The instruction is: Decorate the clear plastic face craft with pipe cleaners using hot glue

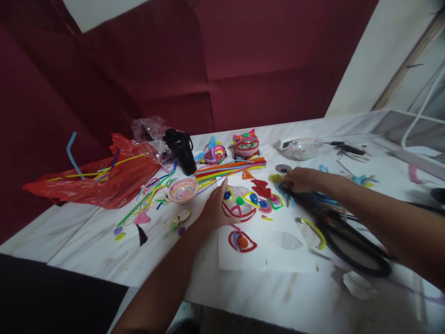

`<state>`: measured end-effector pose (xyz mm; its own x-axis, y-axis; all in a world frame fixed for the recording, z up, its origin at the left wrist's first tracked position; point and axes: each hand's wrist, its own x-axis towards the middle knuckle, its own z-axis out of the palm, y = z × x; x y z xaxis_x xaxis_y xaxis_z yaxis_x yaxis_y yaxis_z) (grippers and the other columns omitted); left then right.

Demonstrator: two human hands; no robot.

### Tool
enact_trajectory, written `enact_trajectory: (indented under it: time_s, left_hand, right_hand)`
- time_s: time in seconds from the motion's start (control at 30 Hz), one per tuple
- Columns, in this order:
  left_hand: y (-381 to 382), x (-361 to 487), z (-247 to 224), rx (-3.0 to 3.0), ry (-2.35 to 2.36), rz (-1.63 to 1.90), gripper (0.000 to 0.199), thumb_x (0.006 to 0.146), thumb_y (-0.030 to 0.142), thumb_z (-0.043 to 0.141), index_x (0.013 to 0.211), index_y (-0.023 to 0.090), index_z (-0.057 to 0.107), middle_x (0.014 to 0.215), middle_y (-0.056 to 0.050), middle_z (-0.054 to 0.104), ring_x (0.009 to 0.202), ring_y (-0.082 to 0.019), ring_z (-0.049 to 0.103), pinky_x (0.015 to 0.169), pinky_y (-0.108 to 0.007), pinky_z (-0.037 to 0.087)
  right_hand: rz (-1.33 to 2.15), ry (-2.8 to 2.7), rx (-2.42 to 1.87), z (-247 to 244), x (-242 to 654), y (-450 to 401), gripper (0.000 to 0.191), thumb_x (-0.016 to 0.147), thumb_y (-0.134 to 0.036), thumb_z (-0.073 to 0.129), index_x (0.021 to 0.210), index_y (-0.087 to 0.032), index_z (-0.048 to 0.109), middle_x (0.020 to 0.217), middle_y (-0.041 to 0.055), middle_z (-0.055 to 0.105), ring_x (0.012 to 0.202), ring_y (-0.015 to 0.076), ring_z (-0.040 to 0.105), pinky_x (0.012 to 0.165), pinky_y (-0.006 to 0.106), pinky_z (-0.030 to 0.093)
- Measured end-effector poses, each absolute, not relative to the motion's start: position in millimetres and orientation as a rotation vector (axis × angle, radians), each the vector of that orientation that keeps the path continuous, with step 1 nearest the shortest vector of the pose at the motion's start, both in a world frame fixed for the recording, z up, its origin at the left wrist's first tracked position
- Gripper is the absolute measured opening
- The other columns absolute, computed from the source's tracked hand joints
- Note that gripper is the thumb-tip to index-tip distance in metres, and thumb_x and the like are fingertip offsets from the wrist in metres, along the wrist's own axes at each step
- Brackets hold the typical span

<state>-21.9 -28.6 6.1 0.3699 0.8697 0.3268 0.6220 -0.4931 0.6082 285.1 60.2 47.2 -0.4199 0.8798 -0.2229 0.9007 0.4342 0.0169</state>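
Pipe cleaners [95,176] in yellow and blue lie across a crumpled red plastic bag [104,192] at the left of the table [271,297]. Clear plastic wrap sits behind the bag's right end, and more pipe cleaners spill out beside it. Nearer the front are a pink scrap [142,217], small purple and yellow pieces, and a black scrap [142,235]. A black bottle [184,155] stands behind a round pinkish bowl [182,191].

Next comes the left hand [216,208], its fingers spread wide apart and touching the left edge of a clear face [243,215] with blue eyes, a green nose and a red-outlined mouth. The face lies on white paper [239,262]; a red-rimmed eye shape [242,241] is just below it and red pieces [261,189] near its upper right. Behind are a bright decorated figure, a bundle of pipe cleaners and a pink figure with pointed ears [246,143].

Farther right, the right hand [299,180] has its fingers bunched together beside a grey disc [283,168] and a yellow piece [276,178]. I cannot tell whether they hold anything. Large black-handled scissors [358,253], blurred, lie below this hand and forearm. A clear bowl [306,149] sits behind it.
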Motion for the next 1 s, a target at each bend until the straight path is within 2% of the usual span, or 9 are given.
enact_trajectory:
  time_s: [0.2, 0.33, 0.5, 0.63, 0.73, 0.8, 0.93, 1.0]
  left_hand:
    - [-28, -23, 6, 2.205, 1.283, 0.869, 0.118, 0.053, 0.032, 0.084, 0.148, 0.032, 0.015, 0.148, -0.012, 0.039, 0.132, -0.035, 0.043, 0.108, -0.053, 0.038]
    - [-25, -24, 5, 2.192, 1.288, 0.847, 0.121, 0.05, 0.035, 0.086, 0.148, 0.032, 0.015, 0.147, -0.012, 0.041, 0.133, -0.034, 0.042, 0.111, -0.053, 0.034]
    - [-24, -24, 4, 2.211, 1.255, 0.876, 0.122, 0.051, 0.032, 0.086, 0.149, 0.028, 0.014, 0.147, -0.014, 0.039, 0.134, -0.034, 0.041, 0.111, -0.051, 0.035]
    - [-26, -25, 4, 2.247, 1.221, 0.886, 0.123, 0.057, 0.034, 0.083, 0.151, 0.035, 0.004, 0.146, -0.011, 0.039, 0.133, -0.033, 0.04, 0.111, -0.054, 0.033]
    - [-26, -24, 4, 2.249, 1.217, 0.886, 0.127, 0.057, 0.033, 0.082, 0.149, 0.044, -0.004, 0.144, -0.007, 0.041, 0.132, -0.033, 0.041, 0.109, -0.058, 0.033]
    - [-26, -24, 4, 2.245, 1.227, 0.883, 0.127, 0.057, 0.033, 0.082, 0.148, 0.046, -0.006, 0.144, -0.005, 0.041, 0.132, -0.033, 0.041, 0.109, -0.058, 0.033]
    - [-26, -24, 4, 2.232, 1.231, 0.886, 0.125, 0.056, 0.035, 0.083, 0.151, 0.037, 0.0, 0.145, -0.008, 0.041, 0.132, -0.033, 0.041, 0.111, -0.054, 0.033]
    - [-27, -23, 5, 2.218, 1.236, 0.885, 0.123, 0.057, 0.037, 0.082, 0.151, 0.033, 0.004, 0.143, -0.009, 0.042, 0.131, -0.033, 0.042, 0.111, -0.052, 0.033]
  right_hand:
    - [-0.062, 2.336, 1.751, 67, 286, 52, 0.018, 0.07, -0.017, 0.056, 0.081, -0.019, 0.07, 0.087, 0.0119, 0.07, 0.083, 0.0262, 0.066, 0.059, 0.028, 0.04]
    - [-0.005, 2.426, 1.876, 84, 285, 37, 0.018, 0.073, -0.021, 0.055, 0.083, -0.022, 0.069, 0.082, 0.0067, 0.07, 0.077, 0.0226, 0.064, 0.06, 0.028, 0.039]
    - [-0.491, 2.647, 1.66, 84, 274, 4, 0.013, 0.074, -0.023, 0.057, 0.081, -0.021, 0.067, 0.075, 0.0017, 0.069, 0.07, 0.0171, 0.063, 0.064, 0.025, 0.043]
    - [-0.718, 2.64, 1.482, 75, 262, -21, 0.015, 0.075, -0.018, 0.054, 0.079, -0.019, 0.068, 0.071, 0.0022, 0.068, 0.067, 0.017, 0.063, 0.062, 0.025, 0.042]
    - [-0.574, 2.592, 1.469, 69, 259, -28, 0.021, 0.079, -0.013, 0.048, 0.072, -0.019, 0.068, 0.066, 0.0039, 0.065, 0.066, 0.0178, 0.061, 0.062, 0.026, 0.04]
    - [-0.44, 2.566, 1.518, 65, 259, -28, 0.022, 0.078, -0.011, 0.047, 0.071, -0.019, 0.067, 0.071, 0.006, 0.067, 0.07, 0.0192, 0.062, 0.063, 0.027, 0.04]
    - [-0.356, 2.637, 1.651, 58, 256, -28, 0.024, 0.077, -0.007, 0.048, 0.083, -0.02, 0.067, 0.09, 0.0067, 0.071, 0.083, 0.0196, 0.063, 0.071, 0.026, 0.041]
    - [-0.427, 2.698, 1.615, 56, 248, -33, 0.023, 0.081, -0.01, 0.048, 0.084, -0.02, 0.068, 0.091, 0.0055, 0.072, 0.083, 0.0177, 0.064, 0.073, 0.024, 0.041]
